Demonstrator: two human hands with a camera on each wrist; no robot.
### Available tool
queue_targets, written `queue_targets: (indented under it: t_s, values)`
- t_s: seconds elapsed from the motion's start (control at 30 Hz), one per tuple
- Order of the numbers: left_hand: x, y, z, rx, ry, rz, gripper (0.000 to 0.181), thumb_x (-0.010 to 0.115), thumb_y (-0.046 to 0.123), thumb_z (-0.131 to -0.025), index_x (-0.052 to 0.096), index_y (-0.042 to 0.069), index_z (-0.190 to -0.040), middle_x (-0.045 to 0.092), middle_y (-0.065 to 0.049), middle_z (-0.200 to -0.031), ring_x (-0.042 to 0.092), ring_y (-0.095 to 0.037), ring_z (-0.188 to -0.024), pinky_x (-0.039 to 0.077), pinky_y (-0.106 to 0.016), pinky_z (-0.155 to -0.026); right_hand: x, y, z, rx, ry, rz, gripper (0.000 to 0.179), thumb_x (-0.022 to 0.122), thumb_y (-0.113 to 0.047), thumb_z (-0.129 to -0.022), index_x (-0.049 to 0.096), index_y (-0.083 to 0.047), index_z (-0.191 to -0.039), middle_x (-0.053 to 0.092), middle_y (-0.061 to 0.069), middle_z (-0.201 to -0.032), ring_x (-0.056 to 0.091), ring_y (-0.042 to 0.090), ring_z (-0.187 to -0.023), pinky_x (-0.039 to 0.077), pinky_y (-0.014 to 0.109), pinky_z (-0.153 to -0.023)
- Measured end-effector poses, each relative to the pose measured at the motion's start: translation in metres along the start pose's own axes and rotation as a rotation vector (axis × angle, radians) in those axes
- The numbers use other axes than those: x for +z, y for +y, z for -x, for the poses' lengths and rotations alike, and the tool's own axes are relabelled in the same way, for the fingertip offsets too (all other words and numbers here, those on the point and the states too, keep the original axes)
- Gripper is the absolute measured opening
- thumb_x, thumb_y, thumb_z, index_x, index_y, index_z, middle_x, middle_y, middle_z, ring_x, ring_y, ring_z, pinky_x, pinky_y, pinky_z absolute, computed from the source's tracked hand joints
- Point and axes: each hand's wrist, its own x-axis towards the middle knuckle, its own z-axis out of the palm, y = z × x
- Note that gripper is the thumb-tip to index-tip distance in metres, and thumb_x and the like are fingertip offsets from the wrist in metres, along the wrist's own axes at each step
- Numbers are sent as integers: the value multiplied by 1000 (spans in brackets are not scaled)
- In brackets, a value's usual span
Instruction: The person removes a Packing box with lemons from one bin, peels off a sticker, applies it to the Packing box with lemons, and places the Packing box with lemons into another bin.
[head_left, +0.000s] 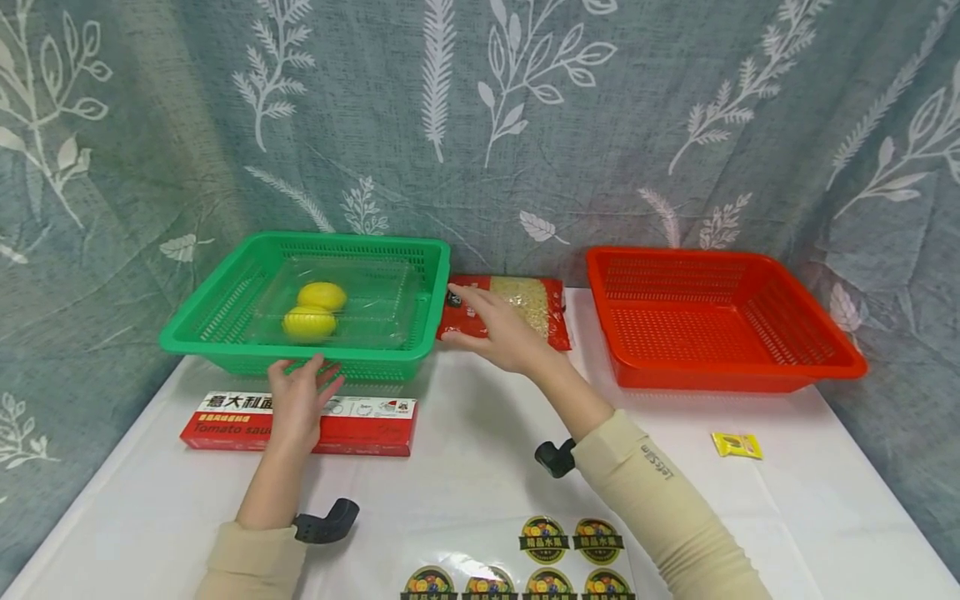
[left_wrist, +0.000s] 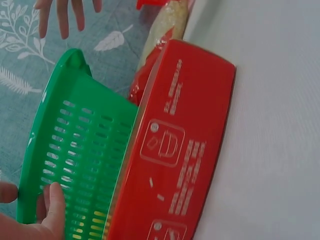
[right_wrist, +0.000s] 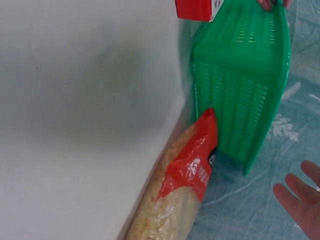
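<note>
Head view: right grip (head_left: 498,329) wide above bag (head_left: 531,307)

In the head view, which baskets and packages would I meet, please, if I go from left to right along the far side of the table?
Green basket → red bag with a clear window → red basket.

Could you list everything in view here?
Green basket: one, green, left
Container: one, transparent, in green basket
Lemons: two, yellow, same basket
Red box: one, red-white, before green basket
Bag: one, red and clear, between baskets
Red basket: one, red, right
Packet: one, yellow, before red basket
Sticker sheet: one, clear, front
Table: one, white, beneath
Curtain: one, teal, behind
Wrist mounts: two, black, on wrists
Sleeves: two, beige, forearms
Left hand: one, bare, at green basket's rim
Right hand: one, bare, near bag
</note>
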Motion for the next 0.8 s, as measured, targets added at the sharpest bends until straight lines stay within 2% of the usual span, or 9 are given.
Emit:
queue_targets:
  t_s: [0.23, 0.47, 0.6, 0.8]
  values:
    - [8, -5, -4, 17, 42, 118, 53, 43, 17, -96, 4, 8, -131, 35, -2, -106, 50, -18, -103, 48, -25, -85, 3, -2, -1, 9, -3, 2, 70, 59, -47, -84, 32, -19, -143, 37, 5, -141, 37, 22, -125, 35, 47, -99]
    - [14, -10, -9, 50, 87, 287, 53, 48, 17, -94, 7, 11, -128, 34, -2, -108, 49, -16, -95, 48, -28, -85, 6, -4, -3, -17, -11, 21, 69, 57, -47, -86, 31, -18, -143, 36, 7, -142, 32, 23, -129, 30, 46, -103]
    - [16, -13, -10, 86, 105, 330, 52, 46, 14, -95, 6, 12, -127, 33, -3, -106, 48, -16, -93, 49, -28, -83, 8, -5, -5, -29, -17, 33, 68, 56, -46, -87, 31, -16, -143, 35, 7, -142, 31, 24, -130, 30, 44, -103]
    - [17, -14, -10, 111, 98, 374, 50, 45, 12, -95, 5, 14, -124, 32, -3, -102, 45, -14, -91, 49, -24, -82, 11, -8, -8, -33, -19, 31, 68, 58, -44, -87, 31, -17, -143, 35, 8, -142, 32, 25, -130, 31, 43, -103]
